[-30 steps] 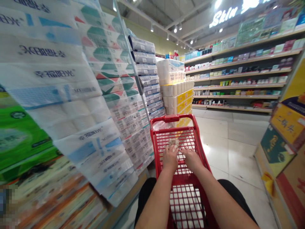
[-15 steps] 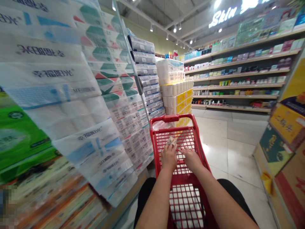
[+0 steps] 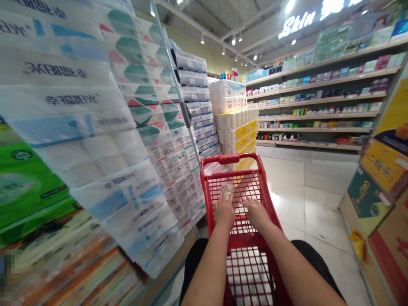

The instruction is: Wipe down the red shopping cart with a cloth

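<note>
My left hand (image 3: 224, 211) rests on the mesh of a red wire shopping cart (image 3: 229, 158), its fingers pinching a small crumpled clear plastic bag (image 3: 227, 191) with pale contents. My right hand (image 3: 255, 213) lies a little to the right on the same mesh, fingers flat and holding nothing. A crumpled clear plastic sheet (image 3: 215, 168) sits inside the cart's far end. Below my forearms, dark shorts (image 3: 194, 259) show on both sides of the cart.
Tall stacks of packaged toilet paper (image 3: 95, 140) fill the left side, close to the cart. Yellow-banded tissue rolls (image 3: 237, 131) stand ahead. Stocked shelves (image 3: 318, 110) line the right, with printed cartons (image 3: 369, 199) nearer. A tiled floor (image 3: 306, 199) runs between them.
My left hand and the small bag have shifted slightly left since the earlier frames. The bag now stands a little more upright above my fingers. My right hand has barely moved.
</note>
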`<state>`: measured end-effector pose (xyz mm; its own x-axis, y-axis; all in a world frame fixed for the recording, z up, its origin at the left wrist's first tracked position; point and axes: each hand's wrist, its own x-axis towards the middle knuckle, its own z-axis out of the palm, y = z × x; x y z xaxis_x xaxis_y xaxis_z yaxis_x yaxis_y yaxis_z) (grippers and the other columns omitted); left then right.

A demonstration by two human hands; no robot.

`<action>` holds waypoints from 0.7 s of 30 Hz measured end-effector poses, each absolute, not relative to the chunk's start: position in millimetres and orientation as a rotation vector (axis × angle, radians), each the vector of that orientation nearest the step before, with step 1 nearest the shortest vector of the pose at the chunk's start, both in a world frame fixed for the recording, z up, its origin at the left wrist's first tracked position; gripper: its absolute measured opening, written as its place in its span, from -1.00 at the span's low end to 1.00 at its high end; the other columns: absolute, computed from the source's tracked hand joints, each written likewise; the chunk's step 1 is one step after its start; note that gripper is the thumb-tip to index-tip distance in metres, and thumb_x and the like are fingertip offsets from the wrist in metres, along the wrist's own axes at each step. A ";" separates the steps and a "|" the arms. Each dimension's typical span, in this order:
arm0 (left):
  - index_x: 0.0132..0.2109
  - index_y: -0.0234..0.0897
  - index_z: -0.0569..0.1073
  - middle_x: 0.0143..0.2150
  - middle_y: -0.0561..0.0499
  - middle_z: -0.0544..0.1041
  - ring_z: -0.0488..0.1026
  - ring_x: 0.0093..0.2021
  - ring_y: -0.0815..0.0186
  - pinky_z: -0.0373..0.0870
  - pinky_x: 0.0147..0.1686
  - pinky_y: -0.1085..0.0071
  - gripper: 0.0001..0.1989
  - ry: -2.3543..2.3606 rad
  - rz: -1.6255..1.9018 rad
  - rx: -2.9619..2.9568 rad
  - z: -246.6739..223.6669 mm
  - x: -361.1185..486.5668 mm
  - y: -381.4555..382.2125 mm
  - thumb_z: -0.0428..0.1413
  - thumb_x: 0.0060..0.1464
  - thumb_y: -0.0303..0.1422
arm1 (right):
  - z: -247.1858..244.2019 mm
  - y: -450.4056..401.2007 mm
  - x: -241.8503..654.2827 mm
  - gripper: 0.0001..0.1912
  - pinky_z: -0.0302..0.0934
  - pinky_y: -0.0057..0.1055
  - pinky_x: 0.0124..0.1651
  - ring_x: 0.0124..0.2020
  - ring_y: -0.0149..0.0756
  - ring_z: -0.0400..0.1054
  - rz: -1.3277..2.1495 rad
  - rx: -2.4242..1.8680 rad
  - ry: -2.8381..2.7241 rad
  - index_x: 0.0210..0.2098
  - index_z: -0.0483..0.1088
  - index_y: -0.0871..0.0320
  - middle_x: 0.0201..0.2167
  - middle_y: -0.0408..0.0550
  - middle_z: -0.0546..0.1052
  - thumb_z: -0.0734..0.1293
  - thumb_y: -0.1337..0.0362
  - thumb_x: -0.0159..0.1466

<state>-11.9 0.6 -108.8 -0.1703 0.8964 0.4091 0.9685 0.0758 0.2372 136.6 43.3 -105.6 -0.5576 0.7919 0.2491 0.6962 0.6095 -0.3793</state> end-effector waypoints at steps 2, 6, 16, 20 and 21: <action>0.23 -0.22 0.33 0.38 -0.01 0.16 -0.01 0.38 0.11 0.11 0.28 0.10 -0.42 -2.078 -0.635 -2.109 -110.6 -12.7 2.1 0.00 0.04 -0.58 | -105.4 43.5 136.7 -0.29 -0.06 -0.14 0.33 0.30 -0.15 0.11 0.323 -1.191 -2.450 0.13 0.39 0.20 0.21 0.07 0.35 0.13 0.68 0.04; 0.23 -0.20 0.33 0.35 -0.07 0.21 0.04 0.37 0.11 0.13 0.28 0.08 -0.43 -2.199 -0.696 -1.906 -111.9 -14.9 3.6 -0.03 0.07 -0.59 | -105.0 43.3 136.9 -0.28 -0.06 -0.16 0.33 0.30 -0.17 0.11 0.319 -1.187 -2.441 0.13 0.39 0.19 0.22 0.05 0.34 0.13 0.68 0.02; 0.24 -0.16 0.33 0.33 -0.09 0.23 0.08 0.34 0.06 0.10 0.28 0.00 -0.51 -2.211 -0.723 -1.789 -111.3 -13.0 1.7 -0.05 0.17 -0.47 | -106.4 43.1 136.3 -0.30 -0.07 -0.16 0.33 0.31 -0.15 0.10 0.317 -1.193 -2.436 0.14 0.39 0.22 0.21 0.07 0.34 0.12 0.69 0.04; 0.26 -0.21 0.30 0.35 -0.12 0.19 0.06 0.36 0.05 0.10 0.29 0.01 -0.50 -2.214 -0.738 -1.763 -115.3 -12.7 4.0 -0.05 0.18 -0.46 | -109.0 45.2 136.3 -0.30 -0.08 -0.17 0.33 0.31 -0.17 0.10 0.338 -1.188 -2.434 0.13 0.39 0.20 0.21 0.08 0.34 0.13 0.69 0.04; 0.25 -0.21 0.30 0.36 -0.09 0.17 0.03 0.37 0.07 0.09 0.30 0.04 -0.49 -2.143 -0.715 -1.897 -116.5 -12.0 4.9 -0.04 0.16 -0.48 | -109.4 45.6 136.3 -0.30 -0.08 -0.16 0.33 0.31 -0.17 0.10 0.334 -1.185 -2.439 0.13 0.39 0.21 0.21 0.08 0.34 0.13 0.68 0.04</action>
<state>-12.0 4.9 -116.5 -0.1624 0.8796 0.4470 0.9718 0.0643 0.2267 136.3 45.6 -109.4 -0.5568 0.7910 0.2535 0.6936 0.6107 -0.3820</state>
